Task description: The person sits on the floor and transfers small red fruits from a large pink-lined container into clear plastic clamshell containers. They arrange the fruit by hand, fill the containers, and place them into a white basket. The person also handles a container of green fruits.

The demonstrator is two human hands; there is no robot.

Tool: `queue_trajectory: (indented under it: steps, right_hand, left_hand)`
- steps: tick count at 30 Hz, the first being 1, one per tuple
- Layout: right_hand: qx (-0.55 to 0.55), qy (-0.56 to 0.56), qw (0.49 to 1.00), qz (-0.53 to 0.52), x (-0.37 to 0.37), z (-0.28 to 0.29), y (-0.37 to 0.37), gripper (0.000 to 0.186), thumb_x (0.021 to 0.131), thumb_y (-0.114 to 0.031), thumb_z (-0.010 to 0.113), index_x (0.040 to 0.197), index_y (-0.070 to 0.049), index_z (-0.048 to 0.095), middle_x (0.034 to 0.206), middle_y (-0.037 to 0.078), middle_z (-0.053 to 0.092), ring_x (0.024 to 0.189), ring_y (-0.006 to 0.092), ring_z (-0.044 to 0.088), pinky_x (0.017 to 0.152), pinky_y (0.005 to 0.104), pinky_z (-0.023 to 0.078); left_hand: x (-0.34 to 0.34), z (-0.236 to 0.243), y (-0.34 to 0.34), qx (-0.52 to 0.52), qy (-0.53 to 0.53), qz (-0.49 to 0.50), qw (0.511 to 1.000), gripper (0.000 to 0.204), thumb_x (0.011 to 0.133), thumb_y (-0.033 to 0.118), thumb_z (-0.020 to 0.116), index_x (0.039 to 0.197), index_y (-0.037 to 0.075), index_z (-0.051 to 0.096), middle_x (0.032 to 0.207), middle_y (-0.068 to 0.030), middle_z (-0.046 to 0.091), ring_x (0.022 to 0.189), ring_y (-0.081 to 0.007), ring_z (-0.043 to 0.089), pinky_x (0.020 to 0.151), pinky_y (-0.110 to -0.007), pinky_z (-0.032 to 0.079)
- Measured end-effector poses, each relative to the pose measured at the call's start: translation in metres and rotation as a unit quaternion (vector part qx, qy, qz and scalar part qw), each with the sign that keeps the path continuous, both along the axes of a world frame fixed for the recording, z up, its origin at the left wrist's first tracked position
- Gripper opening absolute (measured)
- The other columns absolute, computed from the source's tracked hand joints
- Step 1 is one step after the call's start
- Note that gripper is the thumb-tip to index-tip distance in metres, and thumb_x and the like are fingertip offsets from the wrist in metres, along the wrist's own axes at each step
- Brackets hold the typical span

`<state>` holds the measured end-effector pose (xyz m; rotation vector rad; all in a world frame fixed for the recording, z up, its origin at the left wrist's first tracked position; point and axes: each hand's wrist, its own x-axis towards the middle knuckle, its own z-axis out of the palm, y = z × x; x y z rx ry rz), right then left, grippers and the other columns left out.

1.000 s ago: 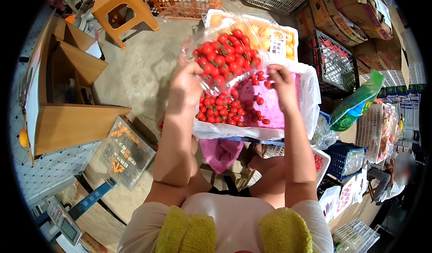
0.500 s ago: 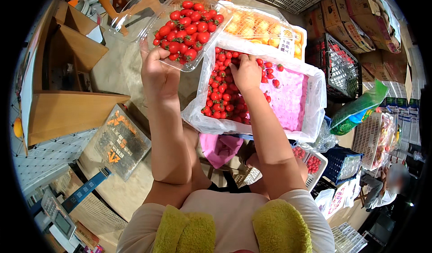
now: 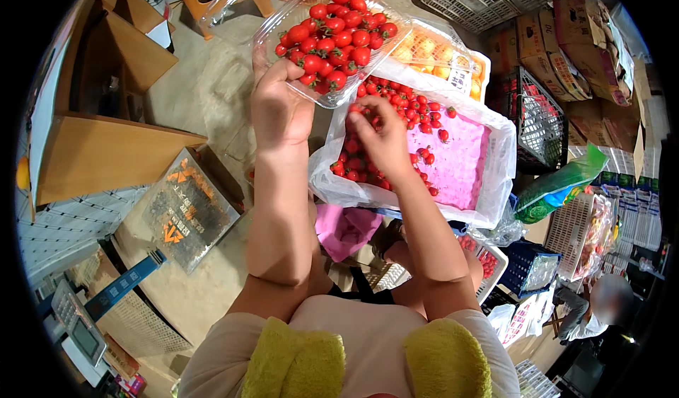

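Head view: I have the left hand (image 3: 283,104) closed on a clear container (image 3: 327,100) of red tomatoes (image 3: 341,38), at the far left corner of the lined crate (image 3: 501,161). The right hand (image 3: 382,140) curls over loose tomatoes (image 3: 357,164) near its left edge; I cannot tell whether it grips one.

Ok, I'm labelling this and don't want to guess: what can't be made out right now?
All in the head view:
Left hand: most fingers hidden behind the tub and its tomatoes.
Right hand: palm turned away, so anything inside it is hidden.
Loose tomatoes: some covered by the right hand.
Stool: cut off by the upper edge.
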<state>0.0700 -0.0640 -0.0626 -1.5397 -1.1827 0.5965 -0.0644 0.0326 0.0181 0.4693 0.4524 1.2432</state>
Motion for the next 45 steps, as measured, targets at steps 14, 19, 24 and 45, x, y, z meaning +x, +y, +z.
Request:
queue_trajectory:
  steps: [14,19,24,45]
  right_hand:
    - [-0.188,-0.112,0.965,-0.146,0.069,-0.069,-0.031,0.071,0.083,-0.036,0.07,0.136,0.001,0.041,0.14,0.03,0.034,0.129,0.043,0.036,0.108,0.0455,0.033]
    - [-0.146,-0.169,0.973,-0.065,0.027,-0.064,-0.036,0.072,0.074,-0.045,0.076,0.128,-0.007,0.048,0.125,0.027,0.041,0.112,0.044,0.05,0.094,0.0463,0.046]
    - [-0.21,-0.187,0.959,0.017,0.02,-0.047,-0.03,0.064,0.079,-0.041,0.074,0.127,-0.007,0.051,0.117,0.025,0.045,0.109,0.0418,0.051,0.093,0.045,0.045]
    - [-0.09,0.705,0.699,0.078,0.121,0.014,-0.091,0.043,0.098,-0.042,0.046,0.115,-0.003,0.053,0.1,0.01,0.061,0.062,0.0085,0.049,0.034,0.0133,0.036]
  left_hand:
    - [-0.016,-0.016,0.01,0.016,-0.028,0.011,0.999,0.072,0.078,-0.009,0.039,0.142,0.019,0.023,0.128,-0.0214,0.044,0.118,-0.0387,0.049,0.098,-0.059,0.042]
    - [-0.017,-0.008,0.007,0.001,-0.013,0.018,1.0,0.076,0.078,-0.01,0.039,0.145,0.019,0.02,0.129,-0.0213,0.044,0.117,-0.0386,0.05,0.098,-0.059,0.043]
    - [-0.015,-0.011,0.008,0.002,-0.004,0.008,1.0,0.078,0.077,-0.01,0.039,0.147,0.021,0.018,0.13,-0.0216,0.045,0.115,-0.0382,0.052,0.096,-0.059,0.045]
    - [0.036,-0.016,-0.012,-0.051,0.038,-0.134,0.989,0.075,0.071,-0.013,0.039,0.141,0.013,0.03,0.126,-0.0171,0.052,0.114,-0.0326,0.055,0.098,-0.054,0.046]
